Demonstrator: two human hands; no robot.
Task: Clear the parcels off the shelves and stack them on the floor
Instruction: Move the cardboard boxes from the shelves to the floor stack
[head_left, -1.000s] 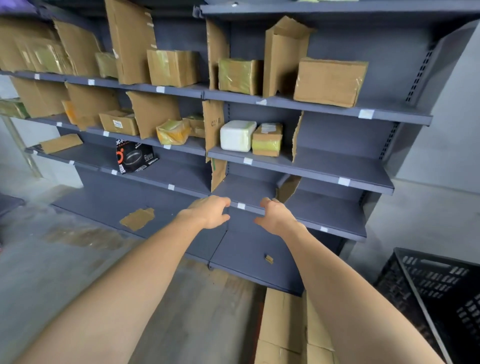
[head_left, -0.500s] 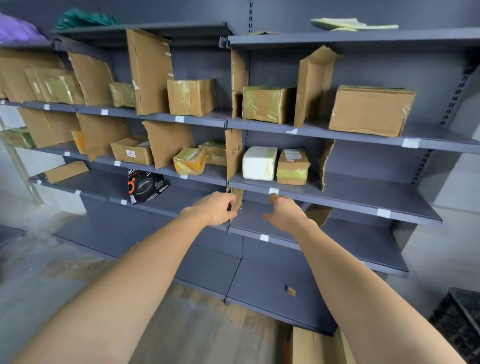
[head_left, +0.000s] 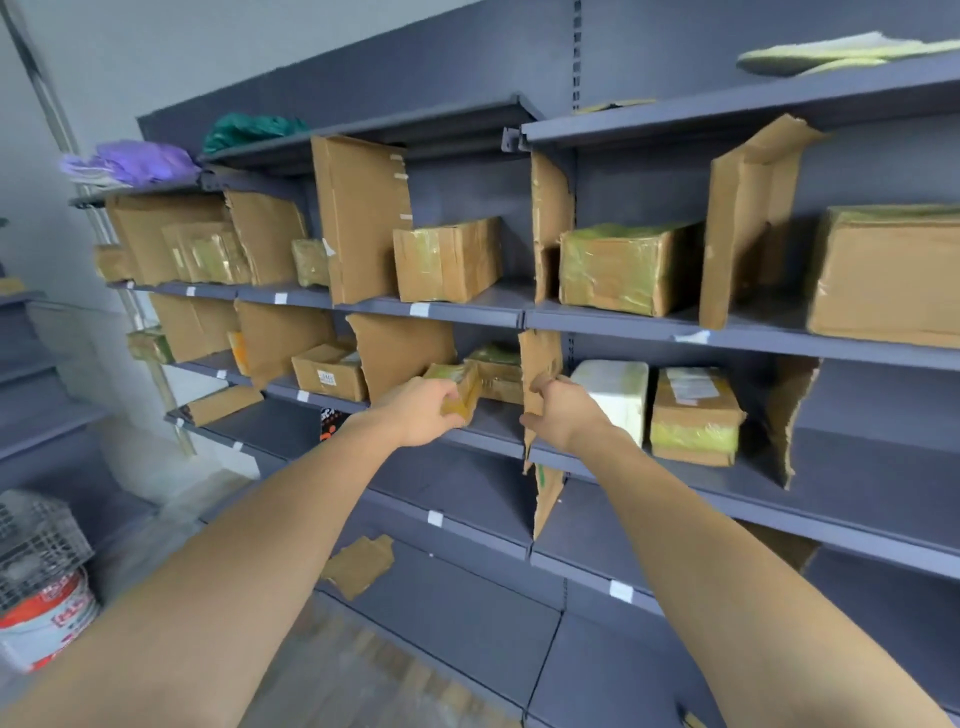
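- Left hand (head_left: 423, 410) reaching into the middle shelf (head_left: 483, 423), fingers curled round the near end of a small yellow-taped parcel (head_left: 460, 387). Thumb side on the parcel's near left face, rest of the parcel sticking out past the fingers toward the far right.
- Parcel tilted a bit, sitting near the front edge of the shelf, just left of the torn cardboard divider (head_left: 540, 374).
- Another taped parcel (head_left: 496, 371) right behind it, further back on the same shelf, touching or nearly so, can't really tell.
- Right hand (head_left: 563, 413) on the other side of that divider, fingers curled loosely against the cardboard's edge. Can't tell whether actually pinching it or just resting there.
- Just right of the right hand: white foam-looking box (head_left: 615, 387), then a brown parcel with yellow tape and a label (head_left: 693, 415) beside it, both on the same shelf level, neither touched.
- Further left on the middle shelf: open-ish brown carton with a white label (head_left: 330, 371), between leaning cardboard sheets.
- Shelf above loaded with bigger taped boxes, e.g. one (head_left: 447, 260) left of the upright post and one (head_left: 626, 270) right of it.
- Lower shelves mostly bare metal, a scrap of cardboard (head_left: 358, 566) lying on the bottom one.
- Far left on the floor: red and white bucket (head_left: 49, 621) under a wire crate (head_left: 36, 540).
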